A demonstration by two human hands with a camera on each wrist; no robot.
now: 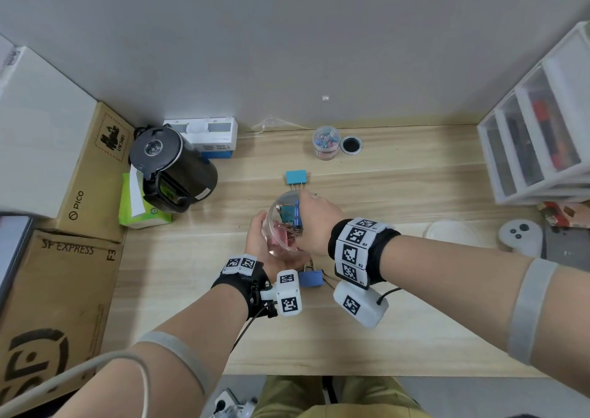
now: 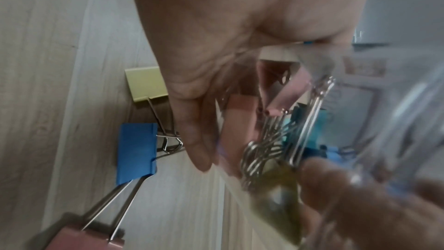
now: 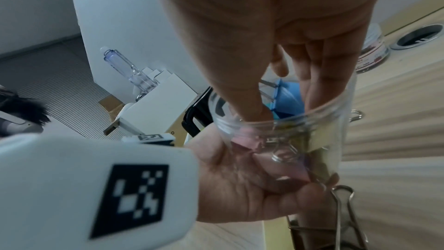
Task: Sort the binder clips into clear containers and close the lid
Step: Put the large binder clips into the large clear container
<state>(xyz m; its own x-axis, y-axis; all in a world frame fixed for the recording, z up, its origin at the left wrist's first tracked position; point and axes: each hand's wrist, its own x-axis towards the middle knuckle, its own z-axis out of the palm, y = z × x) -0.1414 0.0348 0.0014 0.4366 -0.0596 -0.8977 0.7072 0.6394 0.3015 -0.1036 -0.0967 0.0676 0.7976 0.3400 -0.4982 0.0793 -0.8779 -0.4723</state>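
My right-hand fingers (image 3: 319, 75) are pressed together with the thumb, pinching a blue binder clip (image 3: 286, 100) and pushing it down through the mouth of the clear jar (image 3: 283, 130). My right hand (image 1: 314, 219) covers the jar's opening from above. My left hand (image 1: 260, 242) cradles the jar from the side and below, its fingers (image 2: 319, 180) curled round the clear wall, holding it tilted above the bench (image 1: 399, 194). Inside the jar lie pink, teal, blue and yellowish clips, their wire handles tangled. On the bench just below the jar lie a second blue clip (image 1: 311, 278), a yellow clip (image 2: 146, 83) touching its handles, and a pink clip (image 2: 79, 237) nearer my wrist. A teal clip (image 1: 296, 177) sits just beyond the jar. A small container of coloured clips (image 1: 326, 143) stands near the wall beside a round cable hole (image 1: 351, 145). A clear lid (image 1: 451, 234) rests well off to my right, a black kettle (image 1: 172, 168) to my left.
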